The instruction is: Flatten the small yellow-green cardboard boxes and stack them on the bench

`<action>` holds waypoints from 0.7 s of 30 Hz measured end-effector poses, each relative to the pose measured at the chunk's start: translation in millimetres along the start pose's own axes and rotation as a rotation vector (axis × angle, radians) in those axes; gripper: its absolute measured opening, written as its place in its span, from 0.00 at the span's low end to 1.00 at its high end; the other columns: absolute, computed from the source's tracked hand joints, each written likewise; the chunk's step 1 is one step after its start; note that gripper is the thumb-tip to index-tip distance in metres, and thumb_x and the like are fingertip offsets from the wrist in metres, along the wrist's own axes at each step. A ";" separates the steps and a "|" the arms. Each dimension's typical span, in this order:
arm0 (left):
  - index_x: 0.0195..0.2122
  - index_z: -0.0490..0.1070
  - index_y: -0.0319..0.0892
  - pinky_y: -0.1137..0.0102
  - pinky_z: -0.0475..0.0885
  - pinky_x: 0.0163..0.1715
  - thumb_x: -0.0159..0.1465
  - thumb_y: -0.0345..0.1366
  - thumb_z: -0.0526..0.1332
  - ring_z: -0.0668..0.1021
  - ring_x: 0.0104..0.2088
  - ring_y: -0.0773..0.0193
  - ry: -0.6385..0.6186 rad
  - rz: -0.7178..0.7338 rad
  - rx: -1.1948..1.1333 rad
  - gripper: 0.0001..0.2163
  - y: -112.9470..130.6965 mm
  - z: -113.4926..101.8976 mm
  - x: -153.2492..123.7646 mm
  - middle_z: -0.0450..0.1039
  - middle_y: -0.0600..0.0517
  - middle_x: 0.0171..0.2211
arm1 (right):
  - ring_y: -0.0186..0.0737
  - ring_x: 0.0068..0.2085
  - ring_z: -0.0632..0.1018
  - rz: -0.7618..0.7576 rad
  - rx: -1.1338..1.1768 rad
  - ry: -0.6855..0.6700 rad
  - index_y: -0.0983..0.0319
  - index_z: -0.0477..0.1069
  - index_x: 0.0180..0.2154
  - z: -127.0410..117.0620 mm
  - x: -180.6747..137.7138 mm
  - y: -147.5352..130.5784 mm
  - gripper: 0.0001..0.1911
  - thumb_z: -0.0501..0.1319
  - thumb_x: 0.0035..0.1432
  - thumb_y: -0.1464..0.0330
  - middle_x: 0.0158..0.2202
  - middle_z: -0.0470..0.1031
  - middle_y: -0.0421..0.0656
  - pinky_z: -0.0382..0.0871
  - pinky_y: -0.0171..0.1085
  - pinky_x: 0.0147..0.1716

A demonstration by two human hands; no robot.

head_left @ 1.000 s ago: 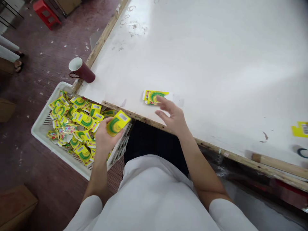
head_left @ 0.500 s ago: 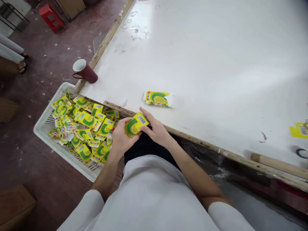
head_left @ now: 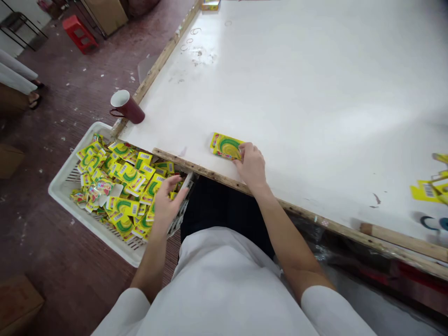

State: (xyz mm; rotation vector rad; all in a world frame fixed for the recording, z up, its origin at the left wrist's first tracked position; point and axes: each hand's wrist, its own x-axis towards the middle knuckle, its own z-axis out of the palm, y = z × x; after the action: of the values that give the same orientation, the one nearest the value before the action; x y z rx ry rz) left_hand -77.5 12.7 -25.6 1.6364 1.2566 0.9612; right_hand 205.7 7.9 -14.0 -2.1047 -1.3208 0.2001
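My right hand rests on the white table near its front edge, fingers curled on a small stack of yellow-green packets. My left hand hovers with fingers apart over the near right corner of a white crate that holds several loose yellow-green packets. Nothing is in the left hand.
A dark red mug stands at the table's left corner. More yellow packets lie at the right edge. A red stool, cardboard boxes and another person's feet are on the floor to the left.
Both hands held one packet at the table edge. The right hand has carried it onto the stack on the table, and the left hand has gone back over the crate, empty.
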 end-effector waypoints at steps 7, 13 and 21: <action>0.54 0.65 0.47 0.58 0.75 0.50 0.57 0.63 0.62 0.77 0.53 0.51 -0.196 0.004 -0.685 0.32 37.7 82.2 25.0 0.74 0.43 0.50 | 0.34 0.32 0.75 -0.142 0.749 -0.371 0.58 0.63 0.43 -22.7 -57.7 -38.5 0.18 0.68 0.56 0.61 0.34 0.73 0.39 0.72 0.36 0.33; 0.35 0.60 0.48 0.62 0.74 0.37 0.62 0.64 0.50 0.70 0.28 0.62 0.104 0.002 -0.833 0.23 65.3 76.3 33.3 0.58 0.54 0.27 | 0.37 0.42 0.76 -0.257 0.871 -0.474 0.58 0.67 0.46 -11.4 -86.4 -71.1 0.19 0.69 0.57 0.60 0.43 0.75 0.44 0.74 0.37 0.42; 0.44 0.69 0.47 0.61 0.75 0.47 0.57 0.73 0.51 0.78 0.46 0.55 0.020 -0.037 -0.798 0.34 53.7 85.9 23.7 0.73 0.46 0.42 | 0.39 0.42 0.78 0.029 1.049 -0.339 0.58 0.68 0.44 -3.1 -67.5 -52.6 0.22 0.69 0.55 0.52 0.41 0.76 0.42 0.74 0.39 0.44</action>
State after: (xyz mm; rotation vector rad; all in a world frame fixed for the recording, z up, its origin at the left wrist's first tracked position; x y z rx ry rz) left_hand 24.3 13.9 -4.1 0.9703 0.7493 1.2454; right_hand 134.7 -35.6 5.9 -1.2050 -1.0020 1.0447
